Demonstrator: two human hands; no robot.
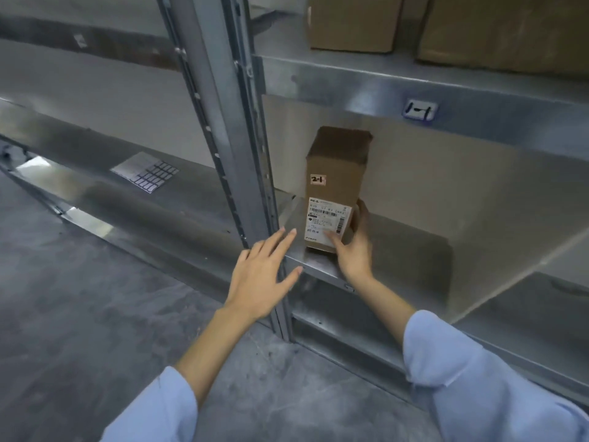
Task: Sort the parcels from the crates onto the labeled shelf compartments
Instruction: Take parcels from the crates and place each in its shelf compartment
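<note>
A tall brown cardboard parcel (334, 173) stands upright on the metal shelf board (398, 250), near its front left corner. It bears a small tag reading "2-1" and a white shipping label. My right hand (353, 247) grips its lower right side, thumb on the label and fingers behind. My left hand (261, 272) hovers just left of the parcel with straight spread fingers, holding nothing. The beam above the compartment carries a label (419, 110) reading "1-1".
A grey steel upright (229, 129) stands just left of the parcel. Two brown boxes (353, 22) sit on the shelf above. A sheet of blank stickers (145, 171) lies on the left shelf. Grey concrete floor (95, 314) lies below.
</note>
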